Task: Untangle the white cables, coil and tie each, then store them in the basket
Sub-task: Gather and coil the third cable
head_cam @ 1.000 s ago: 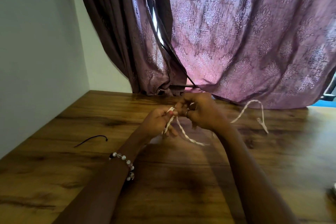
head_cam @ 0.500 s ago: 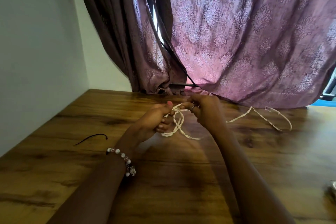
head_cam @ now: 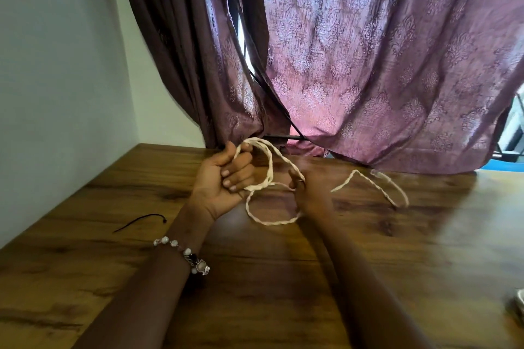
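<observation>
1. Left of centre, above the surface (head_cam: 85,278), the left hand (head_cam: 224,178) faces palm up with its fingers curled round one loop of the cable (head_cam: 269,176), so this grip is clamped on the coil.
2. Between the hands, the loop rises past the left fingertips, bends back down, and a second, slack loop sags just below them onto the surface.
3. Just right of that, the right hand (head_cam: 304,193) pinches the same cable where the strand runs down from the top of the loop; its grip is closed on the strand.
4. Further right, the free tail runs away along the surface, its long axis pointing right and slightly away from the person.
5. By my reading, the next wrap turns on this: the slack lies on the right hand's side, so that hand feeds it leftward round the left hand.
6. No basket shows.
</observation>
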The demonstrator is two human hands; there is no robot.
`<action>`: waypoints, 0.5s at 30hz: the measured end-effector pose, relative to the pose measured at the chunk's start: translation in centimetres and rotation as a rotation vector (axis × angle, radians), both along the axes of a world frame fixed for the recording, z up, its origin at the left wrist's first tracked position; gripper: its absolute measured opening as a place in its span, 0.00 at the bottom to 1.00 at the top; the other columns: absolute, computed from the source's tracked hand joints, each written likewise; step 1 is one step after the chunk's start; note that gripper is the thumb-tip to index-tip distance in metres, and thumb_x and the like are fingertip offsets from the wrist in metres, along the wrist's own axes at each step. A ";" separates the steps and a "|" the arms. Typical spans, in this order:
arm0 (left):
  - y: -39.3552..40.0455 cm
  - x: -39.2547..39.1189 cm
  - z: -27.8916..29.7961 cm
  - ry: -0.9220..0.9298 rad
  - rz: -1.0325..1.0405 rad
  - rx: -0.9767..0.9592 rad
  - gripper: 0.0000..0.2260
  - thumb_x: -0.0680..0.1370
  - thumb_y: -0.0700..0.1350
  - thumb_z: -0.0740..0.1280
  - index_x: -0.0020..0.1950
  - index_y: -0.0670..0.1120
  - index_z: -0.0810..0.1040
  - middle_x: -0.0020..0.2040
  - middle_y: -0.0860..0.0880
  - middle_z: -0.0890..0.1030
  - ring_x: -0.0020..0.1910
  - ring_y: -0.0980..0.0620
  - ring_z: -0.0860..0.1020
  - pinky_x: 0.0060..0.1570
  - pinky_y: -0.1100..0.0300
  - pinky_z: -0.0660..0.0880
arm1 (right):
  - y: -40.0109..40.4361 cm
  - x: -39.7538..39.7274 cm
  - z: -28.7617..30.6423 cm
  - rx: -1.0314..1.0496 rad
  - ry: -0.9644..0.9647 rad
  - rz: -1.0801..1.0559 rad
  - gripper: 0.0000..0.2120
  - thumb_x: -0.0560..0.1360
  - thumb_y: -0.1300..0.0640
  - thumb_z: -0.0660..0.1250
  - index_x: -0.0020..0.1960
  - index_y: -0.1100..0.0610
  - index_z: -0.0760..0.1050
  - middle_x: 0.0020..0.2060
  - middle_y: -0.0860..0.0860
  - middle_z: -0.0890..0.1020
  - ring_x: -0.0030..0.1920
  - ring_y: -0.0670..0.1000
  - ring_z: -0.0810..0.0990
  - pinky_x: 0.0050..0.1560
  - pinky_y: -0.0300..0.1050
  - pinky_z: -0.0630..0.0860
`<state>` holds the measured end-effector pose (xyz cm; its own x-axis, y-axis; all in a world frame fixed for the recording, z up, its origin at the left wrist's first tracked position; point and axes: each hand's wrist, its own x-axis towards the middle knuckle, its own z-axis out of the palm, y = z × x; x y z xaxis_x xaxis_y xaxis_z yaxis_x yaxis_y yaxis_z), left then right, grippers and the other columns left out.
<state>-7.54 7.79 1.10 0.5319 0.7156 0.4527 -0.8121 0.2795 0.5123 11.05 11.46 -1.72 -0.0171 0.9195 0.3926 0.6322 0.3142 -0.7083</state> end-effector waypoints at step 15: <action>0.4 -0.5 0.8 0.077 0.764 -0.077 0.17 0.79 0.48 0.55 0.31 0.46 0.68 0.26 0.53 0.67 0.23 0.58 0.65 0.24 0.66 0.65 | -2.9 -2.2 2.3 0.048 -1.246 -0.112 0.26 0.80 0.66 0.52 0.76 0.64 0.49 0.60 0.60 0.77 0.57 0.61 0.78 0.59 0.58 0.71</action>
<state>-8.04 8.21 1.94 -0.0948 0.9249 0.3683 -0.7564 -0.3074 0.5773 8.84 8.53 0.53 -0.3228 0.9253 0.1988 0.8885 0.2240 0.4004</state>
